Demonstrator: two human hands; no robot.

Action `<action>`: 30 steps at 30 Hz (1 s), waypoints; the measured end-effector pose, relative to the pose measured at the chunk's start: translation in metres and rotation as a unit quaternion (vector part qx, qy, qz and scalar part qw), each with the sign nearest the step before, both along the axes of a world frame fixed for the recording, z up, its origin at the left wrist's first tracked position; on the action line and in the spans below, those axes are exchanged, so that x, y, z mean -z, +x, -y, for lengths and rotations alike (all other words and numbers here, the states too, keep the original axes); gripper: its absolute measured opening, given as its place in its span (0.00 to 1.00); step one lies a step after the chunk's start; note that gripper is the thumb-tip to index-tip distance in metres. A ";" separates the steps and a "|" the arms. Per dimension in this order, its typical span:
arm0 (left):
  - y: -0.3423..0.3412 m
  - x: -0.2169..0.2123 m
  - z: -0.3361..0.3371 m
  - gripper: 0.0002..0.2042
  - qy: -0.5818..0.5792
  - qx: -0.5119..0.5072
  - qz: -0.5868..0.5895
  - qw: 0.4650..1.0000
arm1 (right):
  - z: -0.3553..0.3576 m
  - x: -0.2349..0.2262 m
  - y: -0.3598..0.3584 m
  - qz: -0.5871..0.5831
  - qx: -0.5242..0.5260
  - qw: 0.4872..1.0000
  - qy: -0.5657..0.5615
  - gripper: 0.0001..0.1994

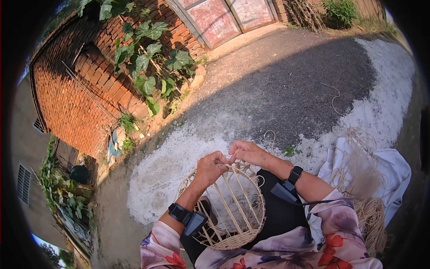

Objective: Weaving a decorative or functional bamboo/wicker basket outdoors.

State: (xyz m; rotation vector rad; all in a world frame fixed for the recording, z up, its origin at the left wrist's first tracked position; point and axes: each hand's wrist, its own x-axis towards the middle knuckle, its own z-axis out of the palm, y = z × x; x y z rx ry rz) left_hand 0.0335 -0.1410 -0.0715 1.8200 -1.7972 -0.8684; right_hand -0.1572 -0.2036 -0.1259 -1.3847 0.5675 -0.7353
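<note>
A round, pale woven basket frame (pixel 244 239) rests on my lap, with straight cords or strips running across its open middle. At its far rim my left hand (pixel 210 167) pinches the edge, thumb and fingers pressed together. Just to the right, my right hand (pixel 245 152) bends over the same rim with its fingers closed, close to the left fingertips. A thin cord end (pixel 270 139) loops up beside the right hand. The exact strand between the fingers is too small to make out. Each wrist wears a black strap with a small device.
To my right, a white cloth sack (pixel 396 172) lies under tangled pale cord (pixel 354 166), beside a bundle of cord (pixel 371 219). A loose strand (pixel 333 101) lies on the dark ground ahead. Leafy vines (pixel 150 58) climb a brick wall (pixel 67 107) at left; a faded red door (pixel 215 24) stands beyond.
</note>
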 end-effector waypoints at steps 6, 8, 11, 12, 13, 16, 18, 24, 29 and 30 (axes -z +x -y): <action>0.011 0.014 0.003 0.09 0.020 -0.015 -0.060 0.998 | 0.007 -0.003 0.010 -0.061 -0.138 0.988 -0.012 0.14; 0.009 0.013 0.002 0.09 0.023 -0.023 -0.084 0.996 | 0.009 -0.009 0.010 -0.078 -0.147 0.986 -0.019 0.15; 0.008 0.010 0.001 0.09 0.030 -0.028 -0.082 0.996 | 0.013 -0.007 0.012 -0.089 -0.165 0.982 -0.012 0.15; 0.006 0.007 0.001 0.09 0.030 -0.029 -0.083 0.996 | 0.014 -0.006 0.012 -0.082 -0.174 0.981 0.002 0.15; 0.002 0.004 0.000 0.09 0.025 -0.025 -0.068 0.997 | 0.015 -0.006 0.012 -0.082 -0.175 0.981 0.002 0.15; 0.003 0.001 -0.001 0.09 0.032 -0.013 -0.067 0.997 | 0.009 -0.015 0.005 -0.090 -0.121 0.978 -0.143 0.11; 0.002 0.000 0.001 0.09 0.043 0.003 -0.085 0.995 | -0.001 -0.026 -0.018 -0.174 -0.054 0.969 -0.167 0.07; 0.004 -0.015 -0.006 0.12 0.051 0.033 0.070 0.996 | -0.023 -0.015 -0.146 -0.359 0.185 0.835 -0.373 0.04; -0.004 -0.015 -0.002 0.14 0.025 0.086 0.136 0.987 | -0.077 0.061 -0.370 -0.575 0.469 0.627 -0.237 0.04; -0.004 -0.019 -0.004 0.14 0.026 0.078 0.138 0.987 | -0.095 0.083 -0.419 -0.605 0.497 0.593 -0.189 0.05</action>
